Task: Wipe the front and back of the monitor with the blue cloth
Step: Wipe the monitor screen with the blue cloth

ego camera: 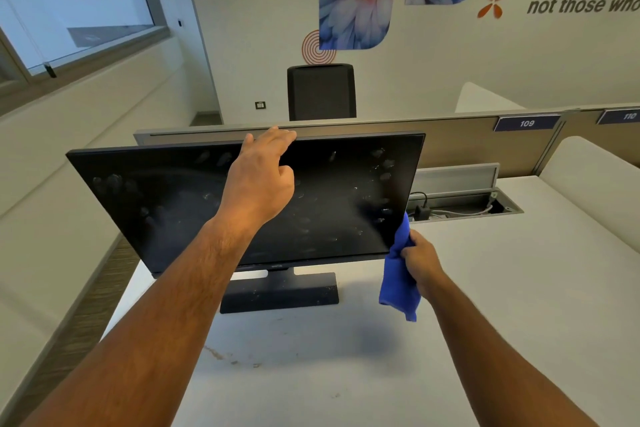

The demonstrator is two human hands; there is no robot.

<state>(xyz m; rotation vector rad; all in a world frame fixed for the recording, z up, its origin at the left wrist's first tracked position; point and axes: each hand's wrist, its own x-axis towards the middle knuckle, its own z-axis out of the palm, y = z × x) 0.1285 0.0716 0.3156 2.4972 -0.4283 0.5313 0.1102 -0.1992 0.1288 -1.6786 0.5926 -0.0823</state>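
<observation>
A black monitor (166,204) stands on its flat base (280,293) on the white desk, its dark screen facing me and covered in fingerprints and smudges. My left hand (261,177) reaches up over the screen, fingers resting on the top edge near the middle, thumb in front of the glass. My right hand (420,260) is closed on a bunched blue cloth (398,284), held beside the screen's lower right corner; the cloth's upper tip touches or nearly touches that edge. The monitor's back is hidden.
The white desk (346,374) carries a brownish stain near the front. Behind the monitor runs a partition (467,146) with labels 109 and 110. An open cable tray (460,206) with plugs lies at the back right. A black chair (322,94) stands beyond.
</observation>
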